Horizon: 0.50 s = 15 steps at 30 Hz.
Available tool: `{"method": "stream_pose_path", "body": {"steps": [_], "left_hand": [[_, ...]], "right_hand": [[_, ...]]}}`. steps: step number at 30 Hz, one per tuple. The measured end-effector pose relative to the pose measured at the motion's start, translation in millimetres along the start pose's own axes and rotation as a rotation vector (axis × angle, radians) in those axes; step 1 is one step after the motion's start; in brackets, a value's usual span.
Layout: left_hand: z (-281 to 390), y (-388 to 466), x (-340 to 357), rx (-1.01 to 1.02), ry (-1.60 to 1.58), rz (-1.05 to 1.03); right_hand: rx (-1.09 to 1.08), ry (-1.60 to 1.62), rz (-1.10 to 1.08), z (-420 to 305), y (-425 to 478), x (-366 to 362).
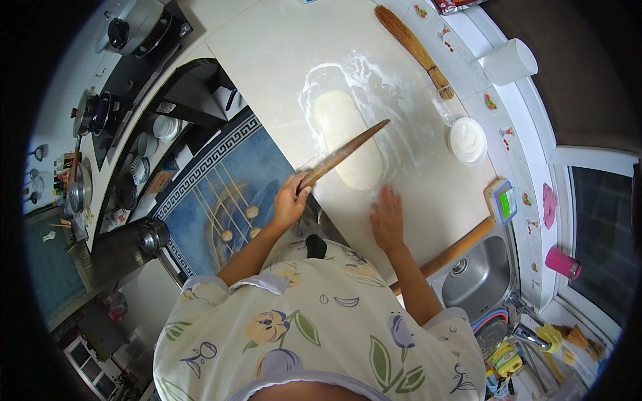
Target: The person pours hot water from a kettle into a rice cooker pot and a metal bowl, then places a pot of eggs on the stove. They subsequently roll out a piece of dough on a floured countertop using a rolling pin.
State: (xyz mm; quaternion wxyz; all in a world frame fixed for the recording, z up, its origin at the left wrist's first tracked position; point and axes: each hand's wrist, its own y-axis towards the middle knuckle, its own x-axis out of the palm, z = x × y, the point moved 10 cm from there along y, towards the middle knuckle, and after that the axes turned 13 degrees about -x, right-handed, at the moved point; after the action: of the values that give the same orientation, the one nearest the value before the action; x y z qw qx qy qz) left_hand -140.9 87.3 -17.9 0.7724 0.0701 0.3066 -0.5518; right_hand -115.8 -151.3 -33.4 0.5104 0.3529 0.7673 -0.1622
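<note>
My left hand point(292, 199) grips one end of a tapered wooden rolling pin point(346, 151). The pin slants up and to the right across a flattened oblong of dough point(346, 120), its far tip reaching past the dough's right side. Whether the pin presses on the dough or hovers over it, I cannot tell. White flour point(396, 110) is smeared around the dough on the pale countertop point(271, 60). Just below the dough's near end, my right hand point(388, 215) is over the counter, holding nothing, its fingertips blurred.
Along the tiled wall lie a straw brush point(414, 42), a white bowl of flour point(468, 141) and a lidded plastic box point(503, 201). A second wooden rolling pin point(459, 248) lies beside the steel sink point(481, 273). Pots point(133, 27) stand on the stove at left.
</note>
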Motion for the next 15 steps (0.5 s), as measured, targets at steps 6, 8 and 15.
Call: {"method": "stream_pose_path", "body": {"steps": [6, 8, 15], "left_hand": [[0, -1, -4, 0.017, 0.008, -0.008], [-3, -3, -6, -0.008, 0.027, -0.032], [-6, 2, -23, -0.064, -0.012, -0.002]], "right_hand": [[-0.007, 0.012, 0.068, -41, 14, 5], [0.063, -0.019, 0.139, -25, 11, 3], [-0.186, -0.072, 0.05, -30, 63, -28]]}}
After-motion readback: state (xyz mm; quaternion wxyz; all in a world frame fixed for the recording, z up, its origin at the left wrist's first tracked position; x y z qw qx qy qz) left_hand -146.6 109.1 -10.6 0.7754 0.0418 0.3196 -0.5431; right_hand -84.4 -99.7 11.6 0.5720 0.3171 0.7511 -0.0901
